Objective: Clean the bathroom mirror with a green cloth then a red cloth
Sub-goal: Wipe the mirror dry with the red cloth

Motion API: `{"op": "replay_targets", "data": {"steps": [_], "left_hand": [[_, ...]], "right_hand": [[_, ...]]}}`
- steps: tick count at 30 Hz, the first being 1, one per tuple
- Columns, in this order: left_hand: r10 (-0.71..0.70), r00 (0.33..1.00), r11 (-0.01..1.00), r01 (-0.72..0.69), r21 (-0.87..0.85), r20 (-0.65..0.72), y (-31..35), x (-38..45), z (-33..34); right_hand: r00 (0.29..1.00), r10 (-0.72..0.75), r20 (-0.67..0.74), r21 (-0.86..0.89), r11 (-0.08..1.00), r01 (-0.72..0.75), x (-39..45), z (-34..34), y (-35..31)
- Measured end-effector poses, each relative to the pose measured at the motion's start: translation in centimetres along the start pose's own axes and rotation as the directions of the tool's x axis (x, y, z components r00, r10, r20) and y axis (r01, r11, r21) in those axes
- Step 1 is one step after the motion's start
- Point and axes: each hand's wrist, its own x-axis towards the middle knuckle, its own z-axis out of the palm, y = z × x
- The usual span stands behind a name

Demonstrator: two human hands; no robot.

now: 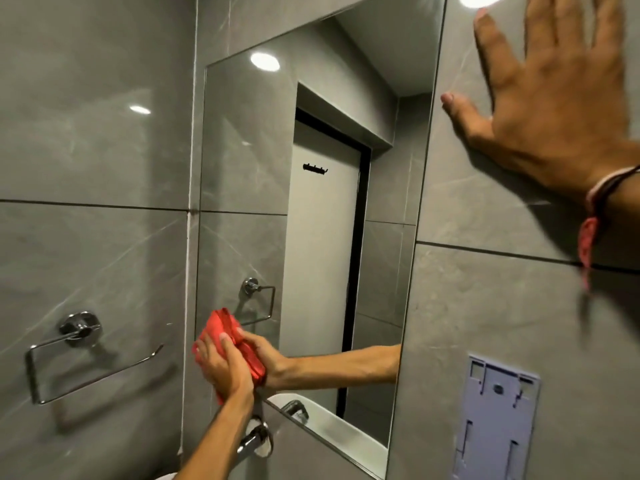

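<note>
A: Head view. We take the mirror (311, 209) as landmark: a flat frameless rectangle, glossy, set on grey stone-look tiles (90, 133) with thin pale veins and dark grout lines.

B: Where is the cloth?

A: The red cloth (221, 329) is at the mirror's lower left corner, bunched and soft, pressed flat against the glass. Our left hand (221, 365) covers it, fingers straight and close together, laid over the fabric. Whether the thumb hooks the cloth, we cannot tell. The reflection of hand and forearm meets it in the glass.

B: And the other hand?

A: Our right hand (550, 98) is on the tile just right of the mirror's upper edge, palm flat on the wall, fingers spread wide, thumb out toward the mirror. It holds nothing. A thread wristband (599, 192) with a red tassel sits on that wrist.

B: Green cloth?

A: We don't see it in this view.

B: Fittings?

A: Left of the mirror, a polished chrome towel ring (79, 355), squared wire loop on a round mount. Below the mirror's lower left corner, a chrome tap (256, 439), shiny and rounded. Right of the mirror's lower edge, a pale lilac plastic bracket (495, 420), rectangular with cutouts, flush on the tile. Round ceiling light glare shows in the glass.
</note>
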Motion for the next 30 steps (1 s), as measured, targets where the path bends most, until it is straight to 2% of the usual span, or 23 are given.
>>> {"op": "replay_targets", "data": {"steps": [3, 6, 9, 11, 13, 15, 18, 20, 21, 23, 27, 29, 30], "left_hand": [[0.23, 0.973, 0.969, -0.225, -0.102, 0.037, 4.7, -2.1, 1.4], [0.33, 0.943, 0.933, -0.32, -0.162, 0.04, 12.1, -2.9, 3.5], [0.507, 0.86, 0.85, -0.488, -0.198, 0.056, 23.5, -3.2, 6.1], [0.665, 0.742, 0.74, -0.639, -0.21, 0.086, 30.9, -4.4, 7.9], [0.818, 0.567, 0.573, -0.786, -0.232, 0.099, 37.9, -7.3, 9.9], [0.916, 0.375, 0.399, -0.884, -0.242, 0.139, 41.7, -10.1, 11.4], [0.97, 0.181, 0.214, -0.952, -0.221, 0.162, 41.2, -10.3, 11.4], [0.978, 0.112, 0.143, -0.973, -0.181, 0.174, 37.7, -8.8, 10.6], [0.975, 0.127, 0.159, -0.973, -0.168, 0.185, 35.2, -7.9, 10.2], [0.95, 0.256, 0.28, -0.952, -0.121, 0.181, 29.6, -5.7, 8.8], [0.745, 0.644, 0.658, -0.752, -0.036, 0.176, 16.4, -2.5, 4.7], [0.561, 0.815, 0.826, -0.562, -0.037, 0.141, 9.7, -2.7, 2.5], [0.459, 0.881, 0.888, -0.456, -0.055, 0.118, 7.0, -3.2, 1.5]], "right_hand": [[0.998, -0.033, 0.059, 0.018, 0.999, 0.032, -0.1, -0.9, -0.4], [0.995, -0.021, 0.102, 0.007, 1.0, 0.02, -0.3, -1.4, -0.7], [0.995, 0.001, 0.101, -0.017, 1.0, 0.001, -0.2, -2.1, -0.9], [0.993, -0.008, 0.121, -0.036, 0.999, 0.013, -0.3, -2.3, -1.3], [0.991, 0.014, 0.132, -0.049, 0.999, -0.007, -0.2, -2.5, -1.3], [0.99, 0.019, 0.141, -0.064, 0.998, -0.01, 0.0, -2.5, -1.1], [0.991, 0.018, 0.132, -0.068, 0.998, -0.009, -0.1, -2.4, -1.3], [0.993, 0.021, 0.12, -0.065, 0.998, -0.014, -0.1, -2.2, -1.3], [0.992, 0.017, 0.121, -0.058, 0.998, -0.01, -0.2, -2.1, -1.1], [0.991, 0.018, 0.135, -0.062, 0.998, -0.01, -0.4, -2.1, -1.1], [0.988, 0.019, 0.153, -0.039, 0.999, -0.013, -0.6, -2.4, -1.3], [0.987, 0.032, 0.157, -0.007, 0.999, -0.032, -0.9, -2.7, -1.6], [0.987, 0.039, 0.153, 0.011, 0.999, -0.042, -1.1, -3.0, -1.8]]}}
